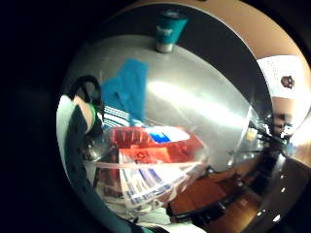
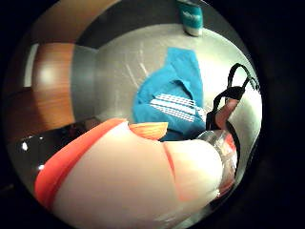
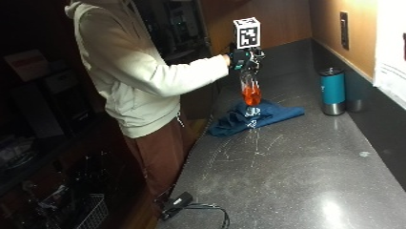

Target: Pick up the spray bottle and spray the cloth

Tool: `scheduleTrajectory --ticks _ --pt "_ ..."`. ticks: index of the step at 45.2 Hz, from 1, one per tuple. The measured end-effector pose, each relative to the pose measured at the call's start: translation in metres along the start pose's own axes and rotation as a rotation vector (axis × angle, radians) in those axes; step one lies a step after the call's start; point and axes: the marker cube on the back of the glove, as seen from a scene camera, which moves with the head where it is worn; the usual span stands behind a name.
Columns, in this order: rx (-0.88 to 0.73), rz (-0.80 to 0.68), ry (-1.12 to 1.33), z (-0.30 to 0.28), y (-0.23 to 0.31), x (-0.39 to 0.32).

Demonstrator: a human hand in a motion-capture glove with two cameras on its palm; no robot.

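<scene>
In the outside view, my gloved right hand grips the top of a clear spray bottle holding orange liquid. It keeps the bottle upright over a crumpled blue cloth on the dark counter. I cannot tell whether the bottle's base touches the cloth. In the little finger side palm view the bottle's red and white label is close to the palm, with the cloth on the counter beyond. The thumb side palm view is mostly filled by the bottle, and the blue cloth with white stripes lies past it.
A teal tumbler stands on the counter near the back wall, to the right of the cloth, and appears beyond it in the palm views. A small black device with a cable lies at the counter's front edge.
</scene>
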Motion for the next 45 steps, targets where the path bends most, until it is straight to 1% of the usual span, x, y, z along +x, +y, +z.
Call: scheduleTrajectory --ticks 10,15,21,28,34,37,40,43,45 --pt "0.183 -0.101 -0.439 -0.014 -0.009 -0.051" --pt "0.213 -0.145 -0.671 -0.012 -0.013 -0.081" --pt "0.254 -0.174 -0.972 0.001 -0.027 -0.142" --pt "0.284 -0.162 -1.065 0.033 -0.041 -0.166" --pt "0.346 -0.124 -1.238 0.046 -0.053 -0.191" --pt "0.386 -0.072 -1.177 0.068 -0.065 -0.197" --pt "0.358 -0.077 -1.181 0.085 -0.066 -0.205" --pt "0.288 -0.118 -1.222 0.097 -0.060 -0.212" --pt "0.261 -0.118 -1.183 0.112 -0.062 -0.213"
